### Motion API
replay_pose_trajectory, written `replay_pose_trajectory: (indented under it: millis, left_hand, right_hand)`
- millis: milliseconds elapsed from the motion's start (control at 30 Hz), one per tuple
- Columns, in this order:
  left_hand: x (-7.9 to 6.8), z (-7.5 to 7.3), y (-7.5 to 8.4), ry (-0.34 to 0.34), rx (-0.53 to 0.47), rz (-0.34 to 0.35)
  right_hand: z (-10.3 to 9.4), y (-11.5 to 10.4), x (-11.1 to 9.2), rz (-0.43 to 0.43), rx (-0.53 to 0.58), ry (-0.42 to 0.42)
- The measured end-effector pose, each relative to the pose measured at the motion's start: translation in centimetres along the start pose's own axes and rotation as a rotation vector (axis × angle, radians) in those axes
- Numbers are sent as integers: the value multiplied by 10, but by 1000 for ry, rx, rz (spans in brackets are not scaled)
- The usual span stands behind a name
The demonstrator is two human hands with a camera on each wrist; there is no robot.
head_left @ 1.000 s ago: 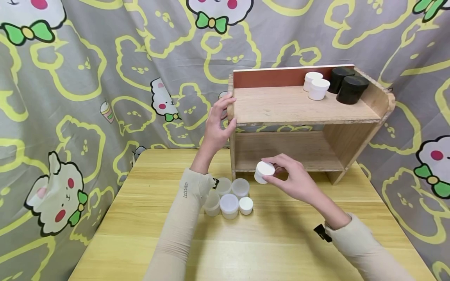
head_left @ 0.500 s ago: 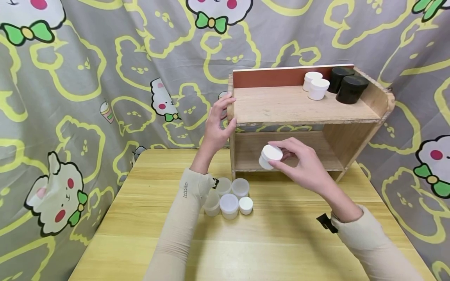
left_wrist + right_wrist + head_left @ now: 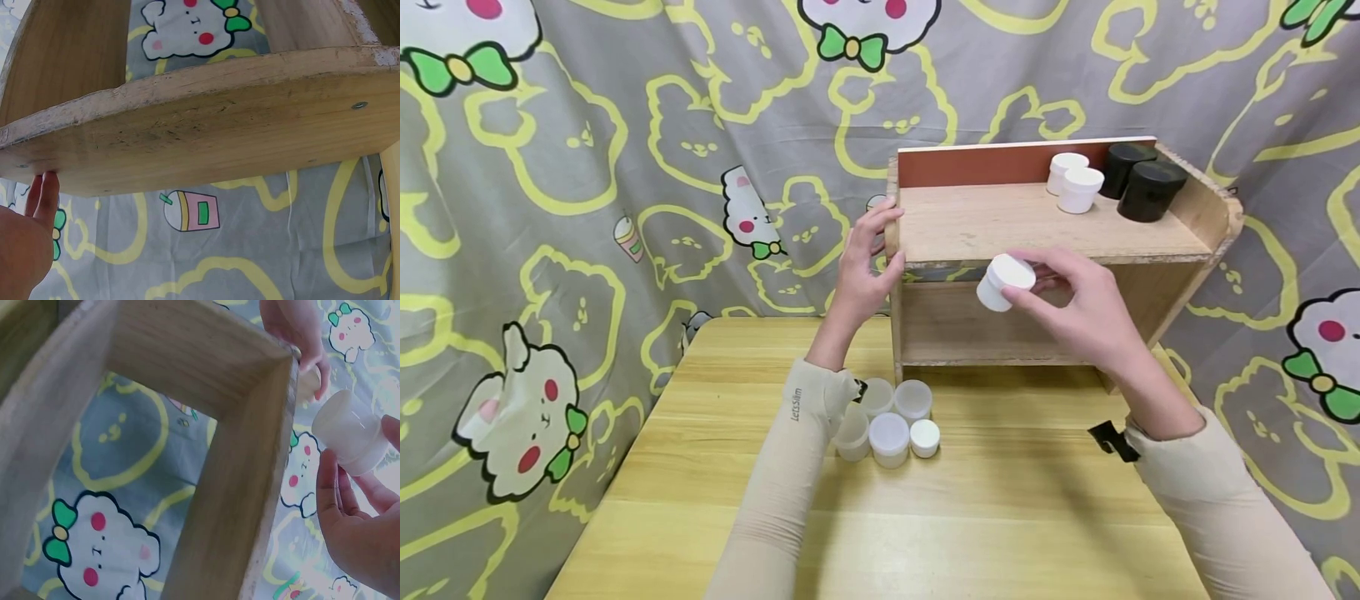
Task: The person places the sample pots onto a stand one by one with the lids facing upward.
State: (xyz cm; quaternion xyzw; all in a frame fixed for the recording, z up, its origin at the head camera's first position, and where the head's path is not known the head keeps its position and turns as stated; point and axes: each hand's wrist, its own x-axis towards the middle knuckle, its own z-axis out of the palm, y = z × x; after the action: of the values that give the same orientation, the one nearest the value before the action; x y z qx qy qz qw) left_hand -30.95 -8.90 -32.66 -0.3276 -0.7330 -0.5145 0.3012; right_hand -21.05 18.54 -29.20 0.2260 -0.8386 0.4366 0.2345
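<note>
A small white lidded jar [image 3: 1004, 282] is pinched between the thumb and fingers of my right hand [image 3: 1086, 312]. It is tilted and held in front of the upper board's front edge. In the right wrist view the same jar [image 3: 350, 432] shows its smooth round body. My left hand [image 3: 867, 265] grips the left side panel of a wooden shelf [image 3: 992, 229], with fingertips and thumb at the panel's edge. In the left wrist view, fingers [image 3: 47, 197] lie against the panel's outer face [image 3: 206, 134].
On the upper board, at right, stand two white jars [image 3: 1081, 192] beside two black jars [image 3: 1152, 192]. Several translucent tubs [image 3: 889, 440] and one small white jar [image 3: 925, 438] stand on the wooden table [image 3: 700, 467] by my left forearm. A patterned curtain [image 3: 670, 167] hangs behind.
My right hand has lifted the white jar up and to the right, from just above the table to the upper board's level. The left hand has stayed on the shelf.
</note>
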Motion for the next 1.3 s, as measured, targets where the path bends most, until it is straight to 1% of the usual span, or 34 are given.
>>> replay_pose_trajectory:
  millis: [133, 267, 400, 467, 567, 767, 867, 1000, 1167, 1300]
  left_hand:
    - [1, 2, -18, -4, 6, 15]
    - [1, 1, -25, -13, 16, 20]
    - [1, 1, -25, -14, 21, 29]
    - [1, 1, -25, -14, 21, 28]
    - [1, 1, -23, -18, 27, 23]
    - [1, 0, -23, -21, 17, 21]
    - [2, 0, -23, -22, 27, 24]
    - [2, 0, -24, -22, 41, 27]
    - [1, 0, -23, -20, 34, 25]
    - [1, 0, -24, -22, 29, 28]
  right_hand:
    - [-8, -1, 15, 48, 27, 30]
    - [-16, 2, 32, 105, 29, 58]
    - [-21, 6, 50, 138, -21, 85]
    - [-24, 9, 58, 148, -63, 93]
    - [-26, 12, 68, 161, -121, 104]
    - [-26, 21, 87, 174, -188, 122]
    - [-25, 26, 96, 182, -221, 121]
    - [-22, 32, 106, 215, -270, 116]
    - [-20, 40, 118, 234, -332, 100]
    - [-18, 45, 127, 243, -358, 88]
